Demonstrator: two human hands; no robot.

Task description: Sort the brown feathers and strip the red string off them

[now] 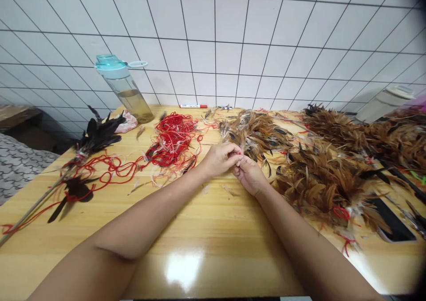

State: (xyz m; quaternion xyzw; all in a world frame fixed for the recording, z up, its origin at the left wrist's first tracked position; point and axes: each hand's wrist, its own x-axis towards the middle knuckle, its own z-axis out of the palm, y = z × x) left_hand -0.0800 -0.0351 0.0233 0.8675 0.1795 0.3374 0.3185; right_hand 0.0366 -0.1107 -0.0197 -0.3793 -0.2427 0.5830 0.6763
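Two-handed, holding the left grip (219, 160) against the right grip (251, 175) at the centre of the frame, pressing both together at the tips, being unable to tell of anything pinched between. Facing brown feathers (261, 131) just behind, right of centre on the counter (199, 256). Having red string (176, 137) tangling left of centre, black feathers (101, 133) and a stick (33, 208) lying at the left, a second feather pile (309, 172) overlapping a phone (396, 224) at the right.

Bench (199, 234) before a wall (231, 19)

Centre: feather pile (259, 130) behind the left hand (219, 160) and right hand (252, 174). Left: cord tangle (175, 137), bottle (128, 90) behind and farther left, feathered stick (43, 204) farthest out. Right: feather bundle (316, 181), phone (396, 224) beside it. Back: marker (193, 106) near the wall.
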